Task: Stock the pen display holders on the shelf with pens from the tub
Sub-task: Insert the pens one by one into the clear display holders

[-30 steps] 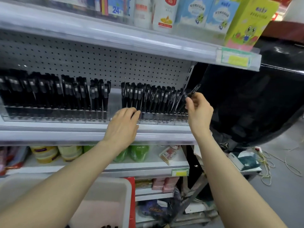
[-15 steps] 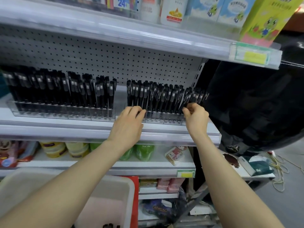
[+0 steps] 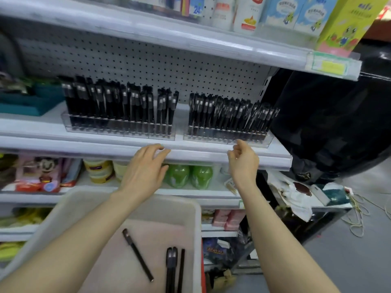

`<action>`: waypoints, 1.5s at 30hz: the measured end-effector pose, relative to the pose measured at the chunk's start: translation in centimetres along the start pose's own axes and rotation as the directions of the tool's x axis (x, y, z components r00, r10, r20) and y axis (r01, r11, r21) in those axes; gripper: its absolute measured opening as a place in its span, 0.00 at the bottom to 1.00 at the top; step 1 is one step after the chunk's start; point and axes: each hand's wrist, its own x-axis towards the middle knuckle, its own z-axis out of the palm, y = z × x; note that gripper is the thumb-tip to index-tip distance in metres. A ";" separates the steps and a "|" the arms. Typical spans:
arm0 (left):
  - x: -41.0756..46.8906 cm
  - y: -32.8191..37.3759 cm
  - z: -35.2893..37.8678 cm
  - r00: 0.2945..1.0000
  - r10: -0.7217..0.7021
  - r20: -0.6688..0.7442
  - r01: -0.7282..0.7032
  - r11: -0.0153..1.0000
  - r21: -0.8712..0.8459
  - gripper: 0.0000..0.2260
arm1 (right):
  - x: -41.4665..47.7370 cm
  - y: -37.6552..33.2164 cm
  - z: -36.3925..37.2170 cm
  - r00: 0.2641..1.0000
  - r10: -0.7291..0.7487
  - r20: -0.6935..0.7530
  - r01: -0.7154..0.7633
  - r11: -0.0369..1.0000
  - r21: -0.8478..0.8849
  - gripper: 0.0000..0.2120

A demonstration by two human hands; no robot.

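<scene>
While motion blur softens the whole scene, the black pens standing in the left holder (image 3: 118,129) and the right holder (image 3: 227,138) read only as dark upright sticks, their lower ends smeared behind the clear plastic fronts. Both forearms cover part of the tub (image 3: 197,227), whose near end is cut off by the frame. On its floor one loose pen (image 3: 137,254) lies slanted, and a small bunch of pens (image 3: 172,269) to its right runs out of view at the bottom. The left hand (image 3: 146,166) reaches far with fingers fairly straight and spread, tips at the front lip of the shelf (image 3: 84,143); whether they touch it is unclear. The right hand (image 3: 243,160) is raised just near of the right holder, fingers loosely curled, with nothing seen in it. Green bottles (image 3: 188,176) stand on the lower shelf between the two wrists, cartons (image 3: 347,24) line the shelf above, and a dark bulky mass (image 3: 328,123) fills the right side.
</scene>
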 end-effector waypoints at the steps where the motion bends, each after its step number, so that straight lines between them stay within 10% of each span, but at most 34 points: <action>1: -1.1 -0.9 -0.4 1.000 -0.018 0.004 0.017 1.000 0.003 0.19 | -1.5 -0.5 0.7 1.000 -0.011 0.022 0.011 1.000 0.003 0.19; 14: -12.2 -8.4 0.2 0.987 -0.102 0.126 0.095 0.994 0.057 0.24 | -19.7 -5.0 10.6 0.799 -0.019 0.602 0.099 0.990 -0.100 0.08; 28: -12.1 -7.7 0.5 0.981 -0.168 0.101 0.167 0.986 0.022 0.26 | -21.1 -2.9 12.7 0.697 0.155 0.700 0.177 0.909 -0.378 0.04; 37: -8.6 -7.1 -1.2 0.956 -0.185 0.226 0.188 0.982 0.007 0.18 | -16.2 -4.1 9.0 0.709 0.123 0.694 -0.288 0.949 0.126 0.05; 45: 0.5 -0.1 -2.1 0.997 -0.004 0.073 0.011 0.996 -0.093 0.14 | -6.6 -3.4 1.9 0.892 -0.023 0.452 -0.168 0.910 0.379 0.03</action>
